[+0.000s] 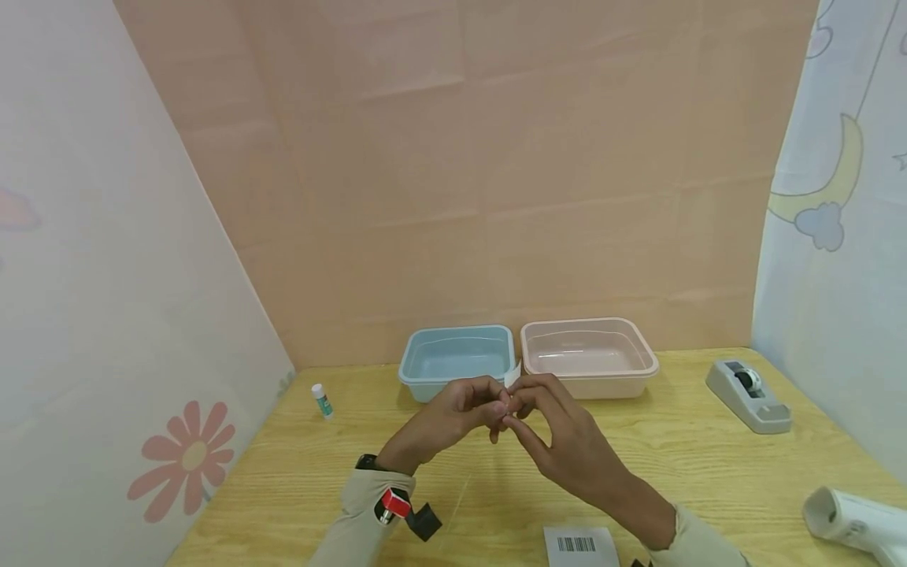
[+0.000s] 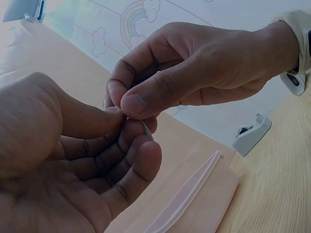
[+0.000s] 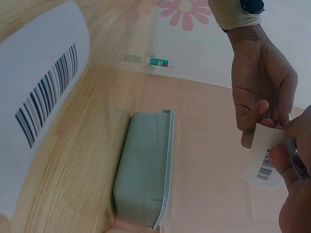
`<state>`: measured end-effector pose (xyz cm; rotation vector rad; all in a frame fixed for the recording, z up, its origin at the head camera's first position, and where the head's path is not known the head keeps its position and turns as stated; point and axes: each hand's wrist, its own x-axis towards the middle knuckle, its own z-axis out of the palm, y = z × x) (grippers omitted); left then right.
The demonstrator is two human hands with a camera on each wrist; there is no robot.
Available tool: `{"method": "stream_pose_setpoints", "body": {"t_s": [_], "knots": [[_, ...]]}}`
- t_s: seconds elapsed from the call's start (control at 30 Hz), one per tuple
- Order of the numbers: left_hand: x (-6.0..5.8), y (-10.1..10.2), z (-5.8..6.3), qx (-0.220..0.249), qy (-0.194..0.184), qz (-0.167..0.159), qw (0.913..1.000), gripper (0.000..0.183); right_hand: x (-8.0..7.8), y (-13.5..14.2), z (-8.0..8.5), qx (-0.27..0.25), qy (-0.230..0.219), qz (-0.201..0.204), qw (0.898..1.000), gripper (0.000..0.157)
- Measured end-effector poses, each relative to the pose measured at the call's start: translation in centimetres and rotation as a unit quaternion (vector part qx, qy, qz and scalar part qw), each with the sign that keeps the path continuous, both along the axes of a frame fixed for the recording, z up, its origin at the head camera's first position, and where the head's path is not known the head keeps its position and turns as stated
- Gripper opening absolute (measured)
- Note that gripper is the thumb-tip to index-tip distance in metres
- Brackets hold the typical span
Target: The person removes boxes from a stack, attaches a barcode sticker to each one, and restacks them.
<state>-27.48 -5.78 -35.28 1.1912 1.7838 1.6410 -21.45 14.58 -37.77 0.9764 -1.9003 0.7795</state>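
Note:
A small white barcode label (image 3: pixel 262 158) is held between both hands above the middle of the table. My left hand (image 1: pixel 453 413) pinches its edge between thumb and fingertips. From the other side my right hand (image 1: pixel 567 433) pinches the same label, its thumb lying across the printed face in the right wrist view. The fingertips of the two hands meet. Only a thin white edge of the label shows between the fingers in the left wrist view. A larger white sheet with a barcode (image 1: pixel 581 549) lies on the table below my right forearm.
Behind the hands stand a blue bin (image 1: pixel 425 390) and a pink bin (image 1: pixel 602 387), side by side. A glue stick (image 1: pixel 322 402) is at the left, a grey tape dispenser (image 1: pixel 747 398) at the right. A white handheld device (image 1: pixel 853 521) lies at the right front edge.

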Motion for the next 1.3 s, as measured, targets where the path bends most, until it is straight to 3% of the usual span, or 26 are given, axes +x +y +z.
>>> {"method": "stream_pose_setpoints", "body": {"t_s": [0.43, 1.3], "knots": [[-0.08, -0.20, 0.05, 0.019, -0.011, -0.028, 0.9994, 0.019, -0.03, -0.05, -0.09, -0.005, 0.009, 0.004, 1.000, 0.021], [-0.17, -0.16, -0.17, 0.032, -0.007, -0.038, 0.9987, 0.021, -0.05, -0.12, -0.30, -0.006, 0.014, -0.003, 1.000, 0.020]]}}
